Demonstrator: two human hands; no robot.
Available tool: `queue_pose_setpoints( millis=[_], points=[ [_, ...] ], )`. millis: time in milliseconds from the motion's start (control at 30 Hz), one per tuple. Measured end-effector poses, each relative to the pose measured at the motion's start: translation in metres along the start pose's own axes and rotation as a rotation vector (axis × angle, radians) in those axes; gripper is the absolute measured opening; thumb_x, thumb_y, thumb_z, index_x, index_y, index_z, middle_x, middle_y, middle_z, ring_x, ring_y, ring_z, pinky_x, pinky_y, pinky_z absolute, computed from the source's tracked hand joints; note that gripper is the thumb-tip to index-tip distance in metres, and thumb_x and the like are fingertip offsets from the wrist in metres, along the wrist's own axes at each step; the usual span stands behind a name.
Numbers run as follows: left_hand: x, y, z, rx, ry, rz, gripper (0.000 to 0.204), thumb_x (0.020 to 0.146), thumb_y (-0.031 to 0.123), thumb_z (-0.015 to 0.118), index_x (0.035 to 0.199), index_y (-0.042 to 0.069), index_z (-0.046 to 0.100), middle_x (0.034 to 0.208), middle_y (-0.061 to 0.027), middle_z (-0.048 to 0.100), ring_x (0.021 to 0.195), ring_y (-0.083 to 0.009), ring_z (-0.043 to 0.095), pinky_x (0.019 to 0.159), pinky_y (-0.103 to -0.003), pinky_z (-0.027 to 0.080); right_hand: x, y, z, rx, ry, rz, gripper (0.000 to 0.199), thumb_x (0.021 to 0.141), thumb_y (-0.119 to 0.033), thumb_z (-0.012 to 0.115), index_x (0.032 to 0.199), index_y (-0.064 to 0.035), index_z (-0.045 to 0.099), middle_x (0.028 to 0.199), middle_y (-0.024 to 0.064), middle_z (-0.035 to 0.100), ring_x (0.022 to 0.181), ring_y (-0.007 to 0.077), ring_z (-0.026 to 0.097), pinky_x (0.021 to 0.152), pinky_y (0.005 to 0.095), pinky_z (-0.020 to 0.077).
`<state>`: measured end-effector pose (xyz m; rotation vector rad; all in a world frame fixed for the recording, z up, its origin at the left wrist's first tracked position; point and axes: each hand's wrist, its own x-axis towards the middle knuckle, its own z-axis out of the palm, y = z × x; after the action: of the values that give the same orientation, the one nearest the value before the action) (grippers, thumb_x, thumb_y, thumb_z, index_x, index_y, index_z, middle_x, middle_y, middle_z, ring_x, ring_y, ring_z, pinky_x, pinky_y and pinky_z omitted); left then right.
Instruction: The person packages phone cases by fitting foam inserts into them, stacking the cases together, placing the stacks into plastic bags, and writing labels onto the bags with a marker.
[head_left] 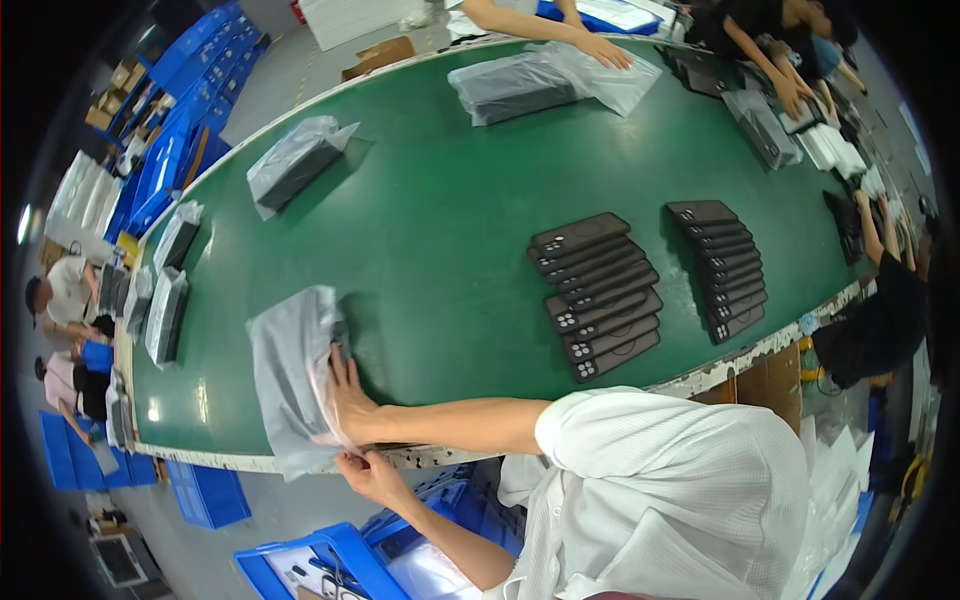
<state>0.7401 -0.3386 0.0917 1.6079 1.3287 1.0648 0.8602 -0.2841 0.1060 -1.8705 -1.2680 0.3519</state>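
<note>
A grey translucent plastic bag [288,372] lies on the green conveyor belt [450,220] at its near edge. My right hand [345,398] rests at the bag's mouth, partly under the film, with its fingers stretched onto a dark item [340,338] inside. Just off the belt's edge, my left hand [366,472] pinches the bag's lower rim. Two fanned rows of black phone cases [598,295] [722,268] lie on the belt to the right of my hands.
More filled bags [295,160] [510,85] [165,315] lie along the belt. Other people's hands [600,48] [795,95] work at the far side. Blue crates [205,495] stand below the near edge and along the far left wall [190,90].
</note>
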Motion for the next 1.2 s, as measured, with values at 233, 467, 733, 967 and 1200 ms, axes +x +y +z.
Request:
queue_pose_setpoints(
  millis=[233,467,733,967,1200],
  points=[
    [-0.008,-0.001,-0.027,0.055,0.258,0.003,0.024,0.091,-0.003,0.056,0.113,-0.009,0.057,0.097,-0.0088,0.058,0.087,-0.0210,0.054,0.082,-0.031,0.047,-0.025,0.063,-0.065,-0.395,-0.378,-0.416,0.102,0.088,-0.063,0.075,0.148,0.0154,0.052,0.155,0.0396,0.047,0.155,0.0501,0.036,0.119,0.0743,0.0281],
    [-0.006,-0.008,-0.011,0.396,0.417,0.028,0.037,0.094,0.008,0.071,0.124,-0.008,0.057,0.117,-0.0226,0.059,0.109,-0.0353,0.056,0.102,-0.044,0.045,0.004,0.076,-0.165,-0.330,-0.322,-0.237,0.073,0.089,-0.041,0.079,0.142,0.0049,0.059,0.143,0.0295,0.057,0.135,0.0457,0.054,0.108,0.0580,0.0454],
    [-0.011,-0.014,-0.005,0.112,0.344,-0.054,0.045,0.087,0.002,0.073,0.127,-0.005,0.056,0.120,-0.0189,0.061,0.112,-0.0326,0.060,0.106,-0.041,0.045,0.105,0.130,-0.117,-0.128,-0.138,-0.112,0.041,0.090,-0.021,0.069,0.128,-0.0054,0.069,0.115,0.0279,0.075,0.109,0.0463,0.072,0.099,0.0512,0.0589],
    [-0.009,-0.003,0.013,0.046,0.228,-0.036,0.031,0.092,0.013,0.079,0.108,-0.002,0.057,0.104,-0.0107,0.055,0.093,-0.0250,0.055,0.088,-0.039,0.049,0.090,0.181,-0.183,-0.219,-0.081,0.030,0.025,0.088,-0.018,0.064,0.102,-0.0062,0.080,0.108,0.0243,0.078,0.105,0.0448,0.074,0.096,0.0533,0.0590],
    [0.025,0.021,0.078,-0.055,0.079,0.061,0.025,0.086,-0.004,0.067,0.108,-0.001,0.056,0.100,-0.0114,0.058,0.087,-0.0237,0.061,0.072,-0.038,0.054,0.064,0.216,-0.263,-0.239,-0.136,0.152,0.036,0.097,-0.020,0.059,0.126,-0.0033,0.072,0.114,0.0260,0.076,0.110,0.0486,0.071,0.099,0.0533,0.0555]
  ],
)
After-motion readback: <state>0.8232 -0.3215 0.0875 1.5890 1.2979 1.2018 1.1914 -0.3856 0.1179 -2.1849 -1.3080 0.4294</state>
